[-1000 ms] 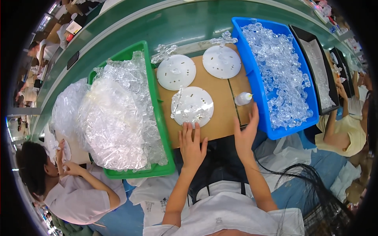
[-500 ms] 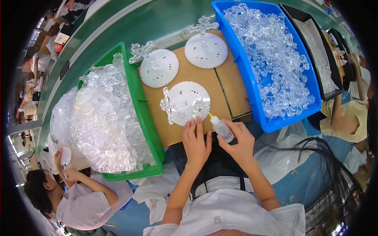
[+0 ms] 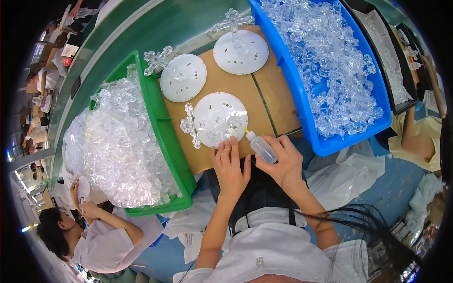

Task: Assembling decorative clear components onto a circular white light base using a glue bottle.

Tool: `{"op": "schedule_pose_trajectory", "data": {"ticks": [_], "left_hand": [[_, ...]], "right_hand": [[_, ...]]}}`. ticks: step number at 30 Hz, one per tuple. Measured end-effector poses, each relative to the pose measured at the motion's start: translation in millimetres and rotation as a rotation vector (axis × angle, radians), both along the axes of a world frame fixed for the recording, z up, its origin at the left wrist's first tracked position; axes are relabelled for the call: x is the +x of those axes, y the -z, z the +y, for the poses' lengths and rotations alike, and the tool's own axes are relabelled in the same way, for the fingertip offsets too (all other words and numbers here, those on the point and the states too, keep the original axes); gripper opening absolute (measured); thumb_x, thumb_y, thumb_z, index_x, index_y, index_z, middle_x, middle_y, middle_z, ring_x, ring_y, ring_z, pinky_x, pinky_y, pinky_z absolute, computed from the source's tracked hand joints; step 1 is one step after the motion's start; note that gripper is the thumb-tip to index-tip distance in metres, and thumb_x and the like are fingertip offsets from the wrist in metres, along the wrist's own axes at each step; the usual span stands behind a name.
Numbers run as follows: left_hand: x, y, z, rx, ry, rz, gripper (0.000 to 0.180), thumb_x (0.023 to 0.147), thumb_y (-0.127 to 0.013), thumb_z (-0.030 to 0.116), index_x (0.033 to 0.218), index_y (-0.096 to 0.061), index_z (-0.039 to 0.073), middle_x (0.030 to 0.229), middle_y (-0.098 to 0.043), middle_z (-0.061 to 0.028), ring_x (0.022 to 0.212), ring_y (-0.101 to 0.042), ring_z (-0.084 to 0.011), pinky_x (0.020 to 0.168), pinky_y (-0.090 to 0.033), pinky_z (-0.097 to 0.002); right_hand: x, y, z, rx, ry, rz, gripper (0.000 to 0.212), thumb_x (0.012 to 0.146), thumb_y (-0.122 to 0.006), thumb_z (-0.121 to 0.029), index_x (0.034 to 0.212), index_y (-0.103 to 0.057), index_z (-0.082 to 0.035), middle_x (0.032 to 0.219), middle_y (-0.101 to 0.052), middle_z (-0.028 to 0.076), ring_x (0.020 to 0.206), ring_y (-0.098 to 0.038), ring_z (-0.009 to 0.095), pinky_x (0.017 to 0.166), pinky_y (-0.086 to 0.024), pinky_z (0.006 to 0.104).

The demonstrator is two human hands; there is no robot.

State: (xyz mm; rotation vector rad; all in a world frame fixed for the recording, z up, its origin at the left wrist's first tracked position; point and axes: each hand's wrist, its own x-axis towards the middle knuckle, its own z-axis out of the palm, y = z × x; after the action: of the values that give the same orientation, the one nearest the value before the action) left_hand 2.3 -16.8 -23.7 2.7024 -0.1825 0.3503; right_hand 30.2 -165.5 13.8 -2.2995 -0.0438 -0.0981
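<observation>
A small clear squeeze bottle point(image 3: 264, 149) with a yellow tip is gripped in my right hand point(image 3: 286, 164). It leans to the left, its tip at the right edge of the nearest white round plate point(image 3: 211, 106). Whether the tip touches is too small to tell. My left hand point(image 3: 230, 166) has its fingers stretched out, fingertips at the plate's near rim. Clear plastic parts lie on this plate, and a clear cross-shaped piece point(image 3: 190, 125) juts past its left edge. Farther off, two more white round plates point(image 3: 193, 75) point(image 3: 252, 54) each carry a clear branched piece.
Brown cardboard point(image 3: 264, 106) covers the work surface. A green bin point(image 3: 165, 137) of bagged clear parts stands left, a blue bin point(image 3: 302, 101) of loose clear parts right. Beyond it is a black tray point(image 3: 405, 106). Co-workers sit at the left point(image 3: 111, 240) and right point(image 3: 424, 137).
The whole view has shifted slightly. The bottle's tip has moved a little inward over the plate's right edge, and more of the bottle shows. My left hand stays at the near rim.
</observation>
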Motion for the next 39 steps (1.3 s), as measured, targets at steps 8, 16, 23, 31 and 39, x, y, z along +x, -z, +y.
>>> {"op": "schedule_pose_trajectory", "data": {"ticks": [8,16,23,31,39], "left_hand": [[7,-1,-22,-0.07,-0.044,0.052,0.063,0.084,-0.062,0.023,0.135,-0.04,-0.007,0.121,-0.047,-0.0273,0.117,-0.042,-0.0414,0.107,-0.021,-0.0566],[13,1,-23,-0.017,-0.021,0.046,0.058,0.085,-0.058,0.015,0.135,-0.04,-0.005,0.121,-0.049,-0.0243,0.116,-0.045,-0.0389,0.105,-0.026,-0.0549],[16,-5,-18,0.041,0.026,0.064,0.054,0.085,-0.057,0.014,0.134,-0.043,-0.004,0.123,-0.049,-0.0215,0.115,-0.046,-0.035,0.103,-0.029,-0.0524],[29,-13,-50,0.018,-0.046,0.096,0.059,0.085,-0.054,0.011,0.137,-0.034,-0.007,0.123,-0.048,-0.024,0.115,-0.045,-0.0373,0.103,-0.026,-0.0524],[31,-22,-40,-0.069,0.008,0.171,0.063,0.078,-0.054,0.001,0.137,-0.035,-0.008,0.12,-0.048,-0.0245,0.106,-0.047,-0.0358,0.1,-0.03,-0.049]], "right_hand": [[9,3,-7,0.001,-0.008,-0.014,0.039,0.066,-0.074,-0.021,0.102,-0.066,-0.01,0.084,-0.057,0.007,0.073,-0.06,0.025,0.063,-0.05,0.0341],[14,-11,-16,0.044,-0.099,-0.047,0.041,0.063,-0.073,-0.02,0.102,-0.066,-0.01,0.082,-0.056,0.006,0.072,-0.06,0.024,0.063,-0.05,0.0333],[13,-2,-20,0.049,-0.057,0.011,0.041,0.063,-0.073,-0.018,0.102,-0.065,-0.01,0.082,-0.055,0.006,0.073,-0.06,0.025,0.063,-0.05,0.0332],[15,5,-28,0.124,-0.022,0.048,0.038,0.067,-0.071,-0.017,0.104,-0.064,-0.011,0.084,-0.057,0.008,0.076,-0.059,0.026,0.066,-0.049,0.0335],[6,-4,-31,0.032,-0.054,0.102,0.04,0.068,-0.071,-0.016,0.106,-0.063,-0.009,0.085,-0.057,0.008,0.077,-0.058,0.025,0.069,-0.049,0.0318]]}}
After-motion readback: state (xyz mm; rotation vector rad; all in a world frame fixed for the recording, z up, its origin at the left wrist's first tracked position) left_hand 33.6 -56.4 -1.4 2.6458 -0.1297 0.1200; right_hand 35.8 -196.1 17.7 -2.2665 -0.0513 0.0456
